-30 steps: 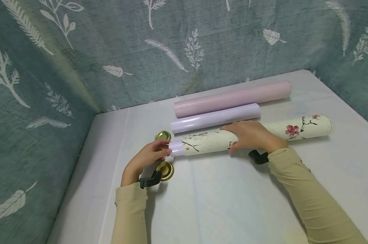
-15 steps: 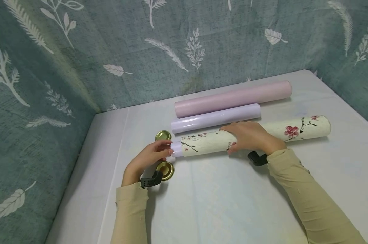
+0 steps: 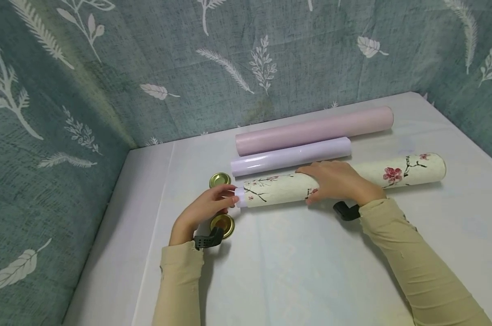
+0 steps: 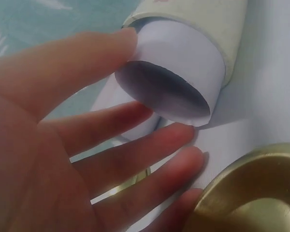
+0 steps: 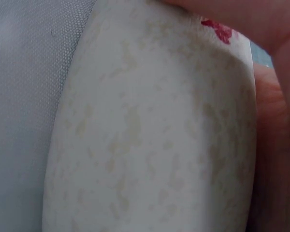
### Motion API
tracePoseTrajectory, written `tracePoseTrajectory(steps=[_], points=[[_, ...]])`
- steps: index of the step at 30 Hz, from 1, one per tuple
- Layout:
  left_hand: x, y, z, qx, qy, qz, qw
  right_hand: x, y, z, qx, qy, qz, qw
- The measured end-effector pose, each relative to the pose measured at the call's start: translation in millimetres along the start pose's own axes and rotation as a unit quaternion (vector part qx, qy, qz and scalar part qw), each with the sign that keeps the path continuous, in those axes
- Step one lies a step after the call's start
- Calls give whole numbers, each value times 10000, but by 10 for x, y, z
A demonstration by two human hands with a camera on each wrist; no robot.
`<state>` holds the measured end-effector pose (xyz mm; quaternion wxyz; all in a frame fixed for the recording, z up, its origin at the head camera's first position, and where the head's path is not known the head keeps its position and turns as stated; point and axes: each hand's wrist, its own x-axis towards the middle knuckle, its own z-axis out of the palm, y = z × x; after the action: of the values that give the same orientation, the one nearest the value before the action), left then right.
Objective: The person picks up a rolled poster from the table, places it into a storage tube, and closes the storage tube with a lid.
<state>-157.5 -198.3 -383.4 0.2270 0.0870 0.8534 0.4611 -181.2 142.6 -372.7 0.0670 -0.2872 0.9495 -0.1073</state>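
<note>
Inner tube (image 3: pixel 241 198): slid right, seemingly almost inside flowered tube (image 3: pixel 282 190)
Left hand (image 3: pixel 207 206): wide, touching it
Right hand (image 3: pixel 339 182): holding flowered tube

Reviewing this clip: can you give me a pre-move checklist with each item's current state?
1. Right hand steadying the floral roll: ok, curled over it.
2. Left hand at the inner tube: ok, thumb against its side.
3. Inner tube fully inside the floral roll: not ok, its open end sticks out.
4. Nearer gold lid free of the left hand: cannot tell, they overlap in the left wrist view.
5. Pink roll apart from the floral roll: ok.
</note>
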Motion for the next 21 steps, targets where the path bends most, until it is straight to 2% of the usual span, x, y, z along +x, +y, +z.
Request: tracePoseTrajectory(steps=[7, 21], points=[[-5, 48, 39, 55, -42, -57, 10000, -13, 1, 10, 20, 56, -31, 10000], [65, 73, 134, 270, -24, 84, 9996, -8, -4, 6, -20, 58, -15, 10000]])
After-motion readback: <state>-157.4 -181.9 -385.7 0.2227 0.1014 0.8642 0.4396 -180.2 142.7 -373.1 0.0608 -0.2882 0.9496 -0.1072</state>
